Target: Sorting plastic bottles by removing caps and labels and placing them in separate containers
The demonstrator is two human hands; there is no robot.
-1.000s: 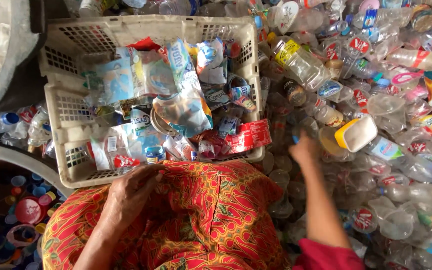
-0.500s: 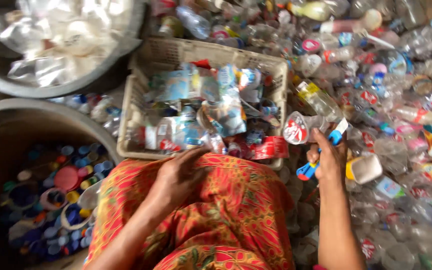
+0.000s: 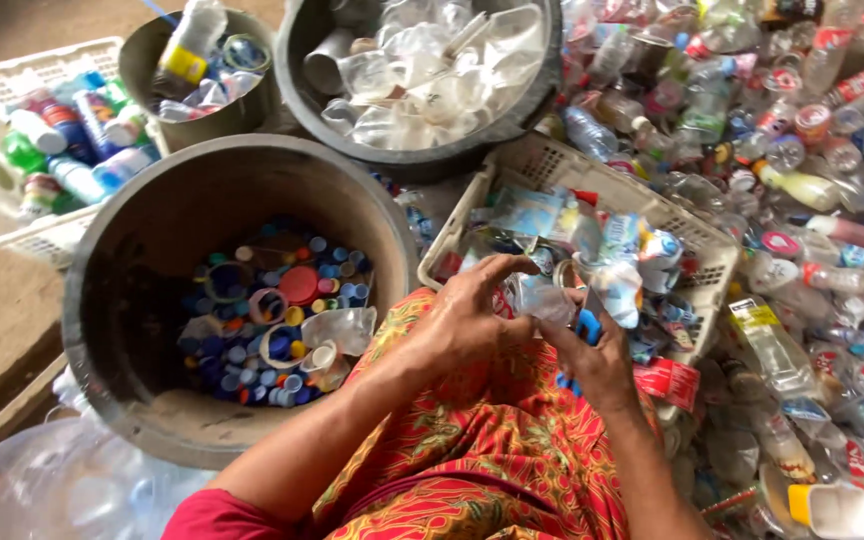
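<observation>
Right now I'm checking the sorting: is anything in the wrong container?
Yes: a crumpled clear plastic cup lies in the big dark tub among the coloured bottle caps, though similar clear pieces fill the upper round basin.

plastic recycling sorting spot: heaped bottles [image 3: 812,180], tub of caps [image 3: 152,330], label basket [image 3: 692,225]

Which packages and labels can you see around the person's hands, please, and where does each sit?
Clear plastic bottle: crumpled, held between left hand and right hand.
Peeled labels: blue-white strips heaped in the cream basket.
Red label: at the basket's near edge.
Bottle caps: mostly blue, in the grey tub.
</observation>
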